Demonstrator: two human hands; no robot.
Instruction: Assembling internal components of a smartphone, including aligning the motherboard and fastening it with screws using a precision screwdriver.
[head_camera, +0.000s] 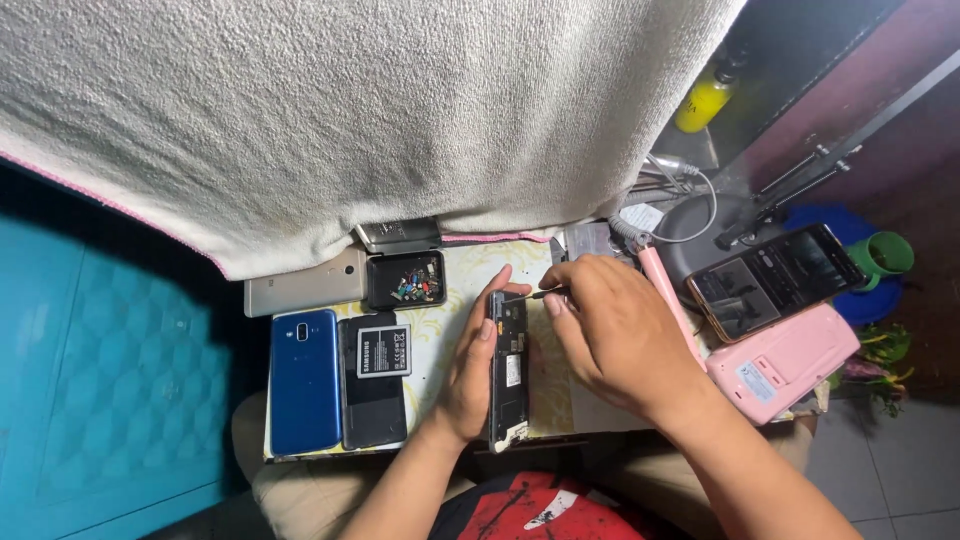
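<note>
1. Black opened phone body (509, 370) stands on its edge at the centre of the frame, on the small yellow-patterned board (450, 280).
2. Left hand (472, 372) grips its side.
3. Right hand (610, 335) is closed, pinching a thin dark tool (548, 293) at the phone's top.
4. Blue phone cover (304, 381) lies lower left.

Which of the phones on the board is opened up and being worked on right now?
The black phone standing on its edge between the left hand and right hand. The blue phone and silver phone lie flat, untouched.
</note>
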